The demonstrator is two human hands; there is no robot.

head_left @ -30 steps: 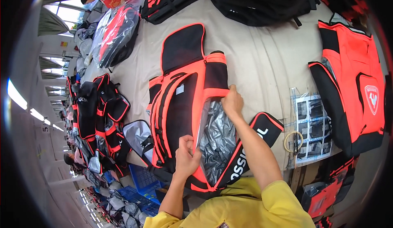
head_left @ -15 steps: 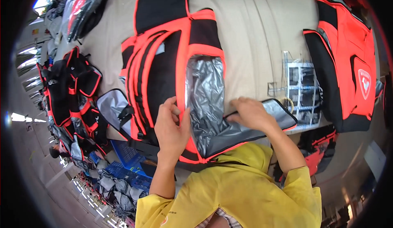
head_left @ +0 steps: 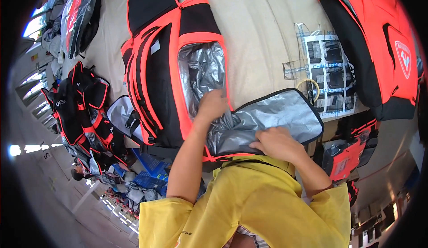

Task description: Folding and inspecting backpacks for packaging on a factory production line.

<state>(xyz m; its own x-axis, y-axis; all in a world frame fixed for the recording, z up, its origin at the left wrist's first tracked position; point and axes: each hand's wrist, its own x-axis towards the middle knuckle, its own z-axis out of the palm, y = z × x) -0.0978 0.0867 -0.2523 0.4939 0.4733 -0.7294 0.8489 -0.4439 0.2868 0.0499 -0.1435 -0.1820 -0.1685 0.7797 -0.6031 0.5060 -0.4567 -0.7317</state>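
Head view, left hand (head_left: 212, 106) half-curled at lining (head_left: 207, 69), right hand (head_left: 277, 143) half-curled on flap (head_left: 292, 110)

Red bag (head_left: 379, 38): pale shield emblem (head_left: 402, 58), figure inside
Clear tape (head_left: 332, 65): repeated blue capital letters
Black bag (head_left: 67, 114): large white letters
Yellow shirt (head_left: 249, 190): small dark characters
Backpack (head_left: 160, 83): white tag (head_left: 155, 47), any print too small to read
Far-left sign (head_left: 46, 155): one dark digit

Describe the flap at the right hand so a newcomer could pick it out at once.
On the beige-covered table, find the black-and-orange backpack with a silver-lined opening. From that opening's near end, the wide flap spreads right, silver lining up, the person's right hand at its near edge. It shows far more silver than the other flap, at the backpack's left.
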